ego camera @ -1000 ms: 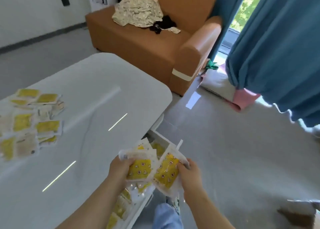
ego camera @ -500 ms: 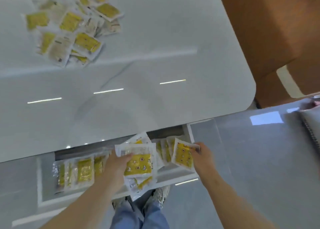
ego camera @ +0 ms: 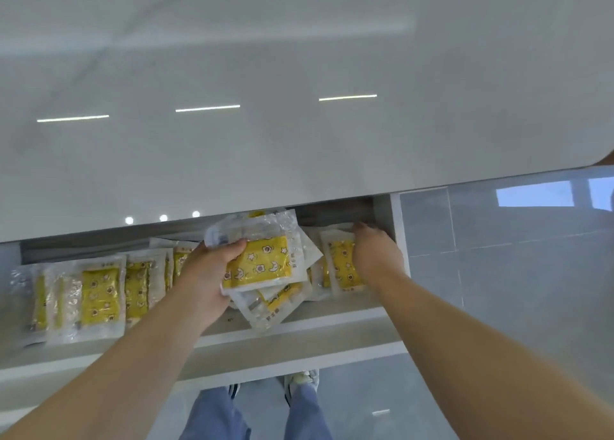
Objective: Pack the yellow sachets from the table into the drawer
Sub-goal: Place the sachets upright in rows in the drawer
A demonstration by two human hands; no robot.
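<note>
— Where are the yellow sachets (ego camera: pixel 99 293)?
— Rowed in the open drawer (ego camera: pixel 315 336) under the table (ego camera: pixel 299 74). The left hand (ego camera: pixel 206 273) grips a bundle (ego camera: pixel 257 266) above it.
— Right hand (ego camera: pixel 375 256)?
— Fingers curled round one sachet (ego camera: pixel 342 266) at the drawer's right end.

Bright, even light; glare streaks on table (ego camera: pixel 299 57).

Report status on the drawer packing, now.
Left hand grips sachet bundle above open drawer. Right hand grips single sachet at drawer's right end. Packed sachets stand at left. Nothing blocking.
</note>
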